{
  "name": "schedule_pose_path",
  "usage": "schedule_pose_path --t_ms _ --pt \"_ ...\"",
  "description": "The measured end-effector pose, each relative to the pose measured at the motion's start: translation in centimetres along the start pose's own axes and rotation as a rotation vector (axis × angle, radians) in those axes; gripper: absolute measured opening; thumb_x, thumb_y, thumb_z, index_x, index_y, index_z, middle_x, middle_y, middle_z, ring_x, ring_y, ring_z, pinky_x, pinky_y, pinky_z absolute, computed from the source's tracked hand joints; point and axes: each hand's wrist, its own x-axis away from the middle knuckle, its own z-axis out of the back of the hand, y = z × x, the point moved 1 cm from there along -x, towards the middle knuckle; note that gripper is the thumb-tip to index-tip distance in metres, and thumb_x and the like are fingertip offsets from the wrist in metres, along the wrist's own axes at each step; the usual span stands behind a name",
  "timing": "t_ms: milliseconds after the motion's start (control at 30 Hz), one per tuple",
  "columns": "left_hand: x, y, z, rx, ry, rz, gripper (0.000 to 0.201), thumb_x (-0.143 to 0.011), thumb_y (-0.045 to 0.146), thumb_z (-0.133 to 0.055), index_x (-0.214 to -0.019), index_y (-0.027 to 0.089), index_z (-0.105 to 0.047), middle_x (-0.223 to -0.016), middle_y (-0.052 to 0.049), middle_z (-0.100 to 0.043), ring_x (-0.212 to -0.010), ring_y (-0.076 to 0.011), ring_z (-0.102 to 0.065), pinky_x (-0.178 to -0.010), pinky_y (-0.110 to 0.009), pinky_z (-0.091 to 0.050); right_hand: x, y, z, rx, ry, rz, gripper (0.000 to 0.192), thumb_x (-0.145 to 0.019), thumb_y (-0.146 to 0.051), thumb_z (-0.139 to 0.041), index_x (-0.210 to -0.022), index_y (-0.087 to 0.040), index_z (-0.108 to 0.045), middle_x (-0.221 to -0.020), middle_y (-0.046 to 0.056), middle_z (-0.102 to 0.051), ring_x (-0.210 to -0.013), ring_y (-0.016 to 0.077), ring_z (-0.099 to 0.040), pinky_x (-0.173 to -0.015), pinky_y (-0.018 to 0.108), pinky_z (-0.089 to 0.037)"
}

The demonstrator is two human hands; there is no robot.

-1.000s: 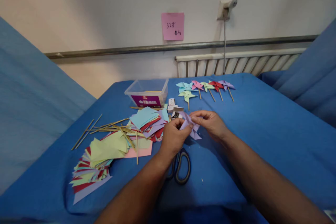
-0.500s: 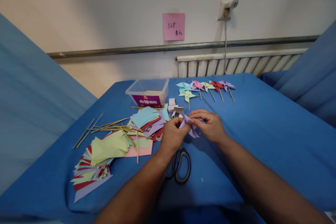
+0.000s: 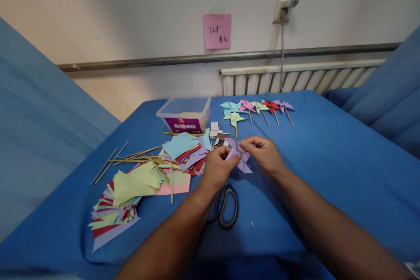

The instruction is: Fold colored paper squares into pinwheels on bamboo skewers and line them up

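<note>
A purple paper pinwheel (image 3: 243, 166) is held up between both hands above the table. My left hand (image 3: 219, 167) pinches it near the middle, thumb on top. My right hand (image 3: 264, 155) has thumb and fingertips closed on its right upper edge; whether a pin is there is too small to tell. Black-handled scissors (image 3: 229, 210) lie just below, their blades partly hidden by my left hand. Behind the hands sits a small open box (image 3: 221, 141) with dark contents. To the left of my left hand lies a pile of coloured paper squares (image 3: 183, 146).
Several finished pinwheels (image 3: 271, 107) on sticks lie at the back right. A clear plastic tub (image 3: 183, 116) stands at the back. Loose wooden sticks (image 3: 141, 156) and a fanned paper stack (image 3: 114, 214) cover the left of the blue-clothed table (image 3: 331, 162). Blue curtains (image 3: 42, 131) hang on both sides.
The purple paper has opened out toward me, showing more of its pinwheel blades. My right hand has shifted slightly, its fingertips drawn closer in at the upper edge.
</note>
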Motion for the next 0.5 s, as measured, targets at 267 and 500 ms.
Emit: schedule_pose_path --t_ms 267,500 --pt "-0.14 -0.22 0.20 -0.001 -0.017 0.012 0.027 -0.063 0.038 -0.077 -0.066 0.015 -0.063 -0.059 0.000 -0.057 -0.052 -0.0108 -0.049 -0.048 -0.023 -0.035 0.08 -0.13 -0.13 -0.074 -0.038 -0.114 0.029 -0.064 -0.047 -0.078 -0.065 -0.018 -0.071 -0.062 0.000 -0.065 -0.058 0.0125 -0.054 -0.059 0.027 -0.042" --pt "0.18 0.31 -0.05 0.007 -0.030 0.049 0.028 -0.061 0.037 -0.078 -0.065 0.015 -0.063 -0.057 0.000 -0.057 -0.049 -0.0102 -0.048 -0.047 -0.023 -0.034 0.05 0.00 -0.11 -0.083 -0.045 -0.167 0.034 -0.058 -0.047 -0.082 -0.063 -0.017 -0.068 -0.060 -0.001 -0.062 -0.055 0.0107 -0.050 -0.056 0.025 -0.039"
